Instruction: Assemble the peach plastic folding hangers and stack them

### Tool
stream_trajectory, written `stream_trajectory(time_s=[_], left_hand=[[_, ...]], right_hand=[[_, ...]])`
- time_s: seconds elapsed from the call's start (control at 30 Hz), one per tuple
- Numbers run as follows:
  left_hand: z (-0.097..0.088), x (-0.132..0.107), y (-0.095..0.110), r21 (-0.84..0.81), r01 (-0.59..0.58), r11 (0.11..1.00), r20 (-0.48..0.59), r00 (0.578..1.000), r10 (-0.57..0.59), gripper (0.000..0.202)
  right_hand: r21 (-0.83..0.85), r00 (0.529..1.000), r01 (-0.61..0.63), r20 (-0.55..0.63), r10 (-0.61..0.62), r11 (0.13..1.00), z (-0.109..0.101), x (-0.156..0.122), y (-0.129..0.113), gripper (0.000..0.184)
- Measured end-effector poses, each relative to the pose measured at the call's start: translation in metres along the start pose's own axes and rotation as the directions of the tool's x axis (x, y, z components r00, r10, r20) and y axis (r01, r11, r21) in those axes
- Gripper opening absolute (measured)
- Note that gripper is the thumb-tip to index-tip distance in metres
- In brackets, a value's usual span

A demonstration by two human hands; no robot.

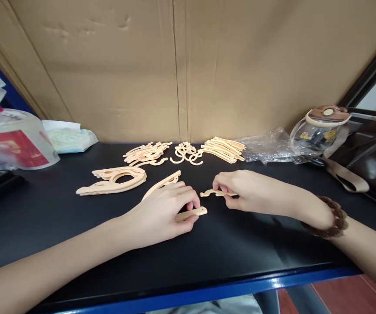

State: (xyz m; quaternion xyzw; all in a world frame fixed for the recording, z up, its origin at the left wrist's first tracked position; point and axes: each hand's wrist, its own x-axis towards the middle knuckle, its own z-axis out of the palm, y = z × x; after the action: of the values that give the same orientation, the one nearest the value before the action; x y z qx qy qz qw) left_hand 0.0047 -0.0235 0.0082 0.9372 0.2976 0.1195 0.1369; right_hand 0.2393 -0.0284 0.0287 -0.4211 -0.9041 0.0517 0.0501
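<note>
My left hand (pixel 166 213) is closed around a peach plastic hanger arm (pixel 161 184) that lies on the black table (pixel 76 244); a second arm's end (pixel 194 213) sticks out under its fingers. My right hand (pixel 246 189) pinches a small peach hook piece (pixel 212 192) just right of the left hand. A stack of assembled peach hangers (pixel 116 179) lies to the left. Behind the hands lie a pile of curved pieces (pixel 147 154), loose hooks (pixel 186 153) and a bundle of straight arms (pixel 223 149).
A cardboard wall (pixel 188 65) closes the back. A plastic bag with a red label (pixel 13 144) and a tissue pack (pixel 68 137) sit at the left. Crumpled clear plastic (pixel 269 146), a lidded jar (pixel 321 128) and a dark strapped bag (pixel 367 152) are at the right.
</note>
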Motion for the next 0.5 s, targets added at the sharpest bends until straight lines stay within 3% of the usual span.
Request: stream_trajectory(time_s=[0.17, 0.3, 0.5], left_hand=[[-0.006, -0.001, 0.004, -0.142, 0.113, 0.983, 0.097, 0.990, -0.099, 0.012], [-0.006, -0.001, 0.002, -0.305, 0.140, 0.942, 0.203, 0.976, -0.079, 0.016], [0.006, -0.002, -0.006, -0.435, 0.102, 0.895, 0.118, 0.991, -0.055, 0.018]], right_hand=[[-0.008, 0.996, -0.023, -0.084, 0.023, 1.000, 0.005, 0.004, 0.000, 0.014], [0.188, 0.998, -0.020, -0.053, 0.031, 0.982, 0.008, 0.007, 0.002, 0.021], [0.434, 0.998, 0.010, 0.044, -0.032, 0.901, 0.012, 0.010, 0.003, 0.029]])
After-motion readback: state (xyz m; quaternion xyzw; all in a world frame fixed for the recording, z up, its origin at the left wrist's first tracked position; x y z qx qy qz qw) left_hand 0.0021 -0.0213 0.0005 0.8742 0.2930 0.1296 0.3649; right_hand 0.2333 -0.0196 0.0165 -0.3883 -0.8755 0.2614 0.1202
